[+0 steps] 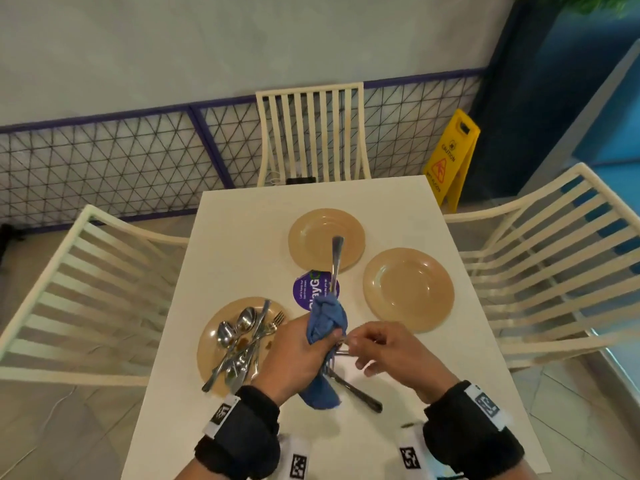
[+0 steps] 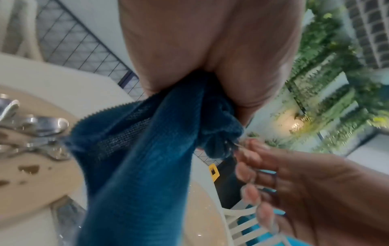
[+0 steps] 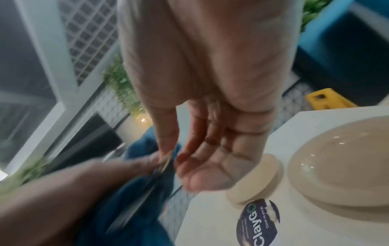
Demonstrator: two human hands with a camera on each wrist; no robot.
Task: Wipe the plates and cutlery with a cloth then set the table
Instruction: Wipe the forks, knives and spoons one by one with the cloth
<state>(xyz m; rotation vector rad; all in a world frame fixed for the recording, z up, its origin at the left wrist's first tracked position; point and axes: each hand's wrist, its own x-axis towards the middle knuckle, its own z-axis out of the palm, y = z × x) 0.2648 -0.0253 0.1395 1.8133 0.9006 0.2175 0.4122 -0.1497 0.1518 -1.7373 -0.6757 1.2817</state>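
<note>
Blue woven cloth (bunched round steel cutlery) in left hand grip; right hand seemingly pinching tines

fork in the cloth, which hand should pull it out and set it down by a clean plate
Right. The right hand already pinches the fork and is nearest the clean plate; the left hand grips the blue cloth.
</note>
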